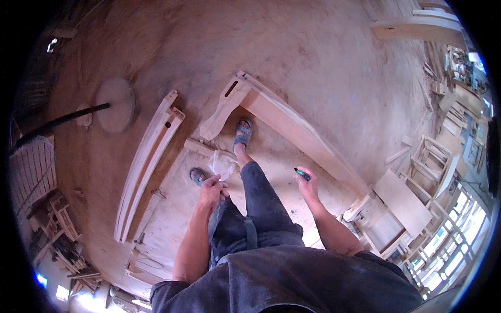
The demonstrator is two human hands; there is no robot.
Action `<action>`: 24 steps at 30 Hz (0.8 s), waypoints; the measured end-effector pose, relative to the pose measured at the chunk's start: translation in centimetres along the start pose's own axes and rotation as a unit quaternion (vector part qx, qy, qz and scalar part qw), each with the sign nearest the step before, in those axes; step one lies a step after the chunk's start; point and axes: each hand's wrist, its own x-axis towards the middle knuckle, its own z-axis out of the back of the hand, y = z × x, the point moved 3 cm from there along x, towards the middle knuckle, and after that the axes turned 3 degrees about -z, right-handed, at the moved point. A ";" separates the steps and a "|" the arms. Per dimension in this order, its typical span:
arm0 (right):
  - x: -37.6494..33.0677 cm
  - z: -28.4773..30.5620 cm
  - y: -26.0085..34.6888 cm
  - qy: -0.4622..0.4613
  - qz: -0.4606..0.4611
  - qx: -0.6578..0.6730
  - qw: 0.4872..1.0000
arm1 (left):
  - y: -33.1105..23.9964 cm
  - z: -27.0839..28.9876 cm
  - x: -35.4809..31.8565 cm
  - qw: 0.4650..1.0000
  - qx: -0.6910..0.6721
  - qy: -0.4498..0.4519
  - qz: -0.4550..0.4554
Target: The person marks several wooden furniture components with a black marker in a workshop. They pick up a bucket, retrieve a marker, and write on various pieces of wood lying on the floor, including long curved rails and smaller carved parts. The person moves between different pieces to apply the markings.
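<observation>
My right hand is closed round a small stick-shaped black and green tool, whose tip points to the left; its exact kind does not show. My left hand hangs in front of my left thigh with its fingers curled; what they hold, if anything, is hidden. Just beyond it, a crumpled white plastic bag appears between my feet. I stand astride a short wooden piece. Ahead, a long wooden beam meets a shaped wooden leg with a slot at the corner.
Two long curved wooden rails lie side by side on the floor to the left. A round base with a dark pole stands at the far left. Boards and frames are stacked on the right. More planks lie at the far right.
</observation>
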 end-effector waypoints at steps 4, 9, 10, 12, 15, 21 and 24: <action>-0.2 0.4 -1.0 0.050 -0.047 -0.088 0.994 | 3.2 1.6 -2.0 0.996 0.028 -0.088 -0.009; 0.2 -1.5 0.3 0.108 0.019 -0.152 0.982 | 8.7 3.9 -5.5 0.988 -0.028 -0.150 -0.026; 0.7 -1.6 -0.5 0.124 0.004 -0.129 0.984 | 9.4 3.9 -6.5 0.986 -0.034 -0.159 -0.035; 1.0 -2.1 -0.5 0.156 -0.002 -0.103 0.982 | 12.4 4.6 -8.9 0.980 -0.064 -0.180 -0.058; -2.3 -4.0 2.2 0.184 0.048 -0.101 0.977 | 19.7 6.1 -11.8 0.963 -0.146 -0.210 -0.090; -9.6 -9.3 3.5 0.227 0.216 -0.282 0.907 | 38.7 6.9 -19.8 0.901 -0.305 -0.302 -0.069; -11.6 -14.0 0.7 0.248 0.382 -0.330 0.827 | 54.4 8.4 -22.0 0.853 -0.308 -0.412 -0.085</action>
